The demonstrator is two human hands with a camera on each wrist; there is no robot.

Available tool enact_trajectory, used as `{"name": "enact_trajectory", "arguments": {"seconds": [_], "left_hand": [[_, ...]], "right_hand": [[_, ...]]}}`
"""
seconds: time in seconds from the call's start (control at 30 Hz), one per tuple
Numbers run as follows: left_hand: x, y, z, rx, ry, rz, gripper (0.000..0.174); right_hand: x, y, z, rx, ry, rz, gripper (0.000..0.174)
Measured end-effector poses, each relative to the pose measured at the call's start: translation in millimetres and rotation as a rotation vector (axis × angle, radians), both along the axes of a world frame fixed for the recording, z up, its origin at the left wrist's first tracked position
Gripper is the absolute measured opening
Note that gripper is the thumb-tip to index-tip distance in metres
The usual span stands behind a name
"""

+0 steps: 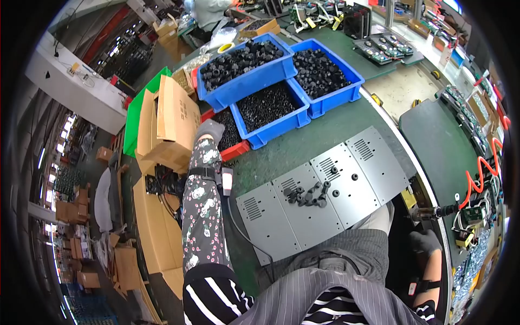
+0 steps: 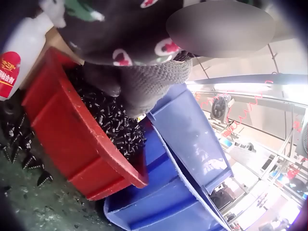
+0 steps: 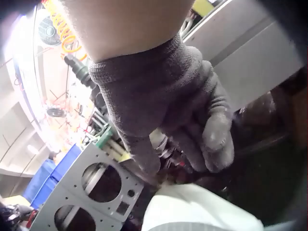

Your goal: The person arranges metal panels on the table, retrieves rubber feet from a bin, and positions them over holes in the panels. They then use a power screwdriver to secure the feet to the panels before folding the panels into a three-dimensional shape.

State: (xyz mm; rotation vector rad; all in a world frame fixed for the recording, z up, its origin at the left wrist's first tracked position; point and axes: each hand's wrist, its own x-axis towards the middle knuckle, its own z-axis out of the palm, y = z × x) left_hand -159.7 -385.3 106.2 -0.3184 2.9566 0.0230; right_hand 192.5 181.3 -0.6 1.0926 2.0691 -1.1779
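Note:
My left hand (image 1: 210,131), in a grey knit glove, reaches into a red bin (image 2: 79,139) of small black screws (image 2: 115,125). In the left wrist view its thumb and fingers stand apart low over the screws, the fingertips right at the heap. My right hand (image 3: 163,101), gloved too, hangs beside the bench edge with loosely curled fingers and nothing in them. Across the lap and bench lie grey vented metal panels (image 1: 271,227), side by side. A loose cluster of black rubber feet (image 1: 309,196) sits on them, with a few single ones (image 1: 355,177) farther right.
Blue bins (image 1: 303,123) of black parts stand behind the panels, one stacked on others. Left of the red bin is an open cardboard box (image 1: 176,119). A power screwdriver (image 1: 433,212) on a coiled orange hose (image 1: 482,168) lies above my right hand. Loose screws (image 2: 29,161) lie by the red bin.

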Motion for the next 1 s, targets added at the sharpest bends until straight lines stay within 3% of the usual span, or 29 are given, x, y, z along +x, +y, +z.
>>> {"name": "enact_trajectory", "arguments": {"seconds": [0.1,0.17,0.2,0.27,0.3,0.37,0.43,0.47,0.57,0.67,0.83,0.87,1.0], "left_hand": [[-16,-8,-11,0.049,0.036,0.182,0.029],[-15,-17,-10,-0.311,-0.060,-0.171,0.029],[-22,-15,-12,0.410,0.060,0.454,0.026],[-47,-44,-42,0.378,0.096,0.312,0.024],[-43,-40,-39,0.739,0.218,0.422,0.021],[-27,-32,-33,1.466,0.453,0.632,0.014],[-17,-24,-23,2.206,0.688,0.819,0.009],[-15,-20,-16,2.249,0.726,0.848,0.007],[-12,-20,-12,2.395,0.669,0.774,0.007],[-8,-26,-16,2.444,0.538,0.758,0.007],[-11,-31,-19,2.382,0.428,0.757,0.006],[-37,-60,-49,2.563,0.297,0.703,0.013],[-8,-27,-15,2.435,0.422,0.802,0.018]], "right_hand": [[15,-1,14,-0.120,0.547,-0.236,0.021],[12,-9,13,-0.047,0.689,-0.238,0.023],[9,-10,12,0.029,0.818,-0.226,0.026],[5,-12,4,-0.039,0.965,-0.267,0.031],[2,-13,1,-0.112,1.103,-0.292,0.037],[-1,-16,3,-0.083,1.114,-0.298,0.041],[-4,-30,15,-0.489,1.162,-0.323,0.047],[-5,-35,20,-0.561,1.085,-0.271,0.051],[-2,-10,-26,-0.240,1.005,-0.195,0.043],[-5,-9,-32,-0.105,0.984,-0.250,0.038],[-11,-16,-27,-0.167,1.037,-0.214,0.036],[-12,-15,-28,-0.170,1.039,-0.201,0.036],[-13,-15,-32,-0.194,1.005,-0.305,0.036]]}}
